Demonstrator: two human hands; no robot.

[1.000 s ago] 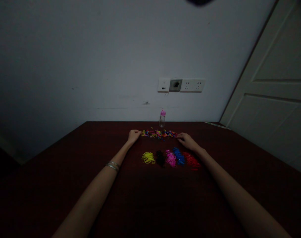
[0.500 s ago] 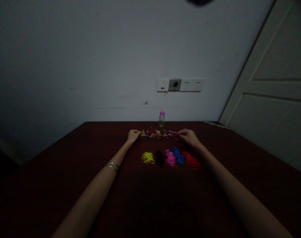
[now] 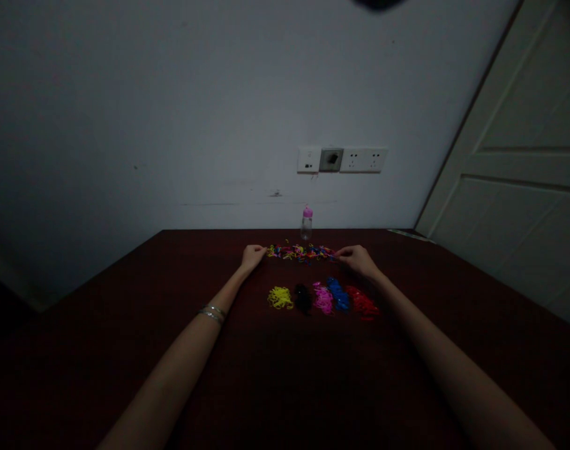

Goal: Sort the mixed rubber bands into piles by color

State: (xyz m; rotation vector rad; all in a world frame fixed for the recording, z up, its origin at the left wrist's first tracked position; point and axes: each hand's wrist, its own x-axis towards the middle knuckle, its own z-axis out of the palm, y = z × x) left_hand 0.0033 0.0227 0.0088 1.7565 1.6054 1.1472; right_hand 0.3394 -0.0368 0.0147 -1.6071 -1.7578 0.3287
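A row of mixed-colour rubber bands (image 3: 299,252) lies across the table between my two hands. My left hand (image 3: 254,256) is closed at its left end, fingertips pressed together beside some yellow bands; what they pinch, if anything, is too small to see. At the right end my right hand (image 3: 357,258) has thumb and finger pinched on a rubber band. Nearer to me are sorted piles: yellow bands (image 3: 280,298), black bands (image 3: 303,299), pink bands (image 3: 323,299), blue bands (image 3: 338,294) and red bands (image 3: 362,302).
Behind the mixed bands a small clear bottle with a pink top (image 3: 307,224) stands upright near the wall. The dark red table (image 3: 275,375) meets a pale wall with sockets (image 3: 342,160). A white panelled door (image 3: 514,169) is on the right.
My right fingertips have shifted very slightly at the right end of the mixed bands. My left hand and the sorted piles look the same.
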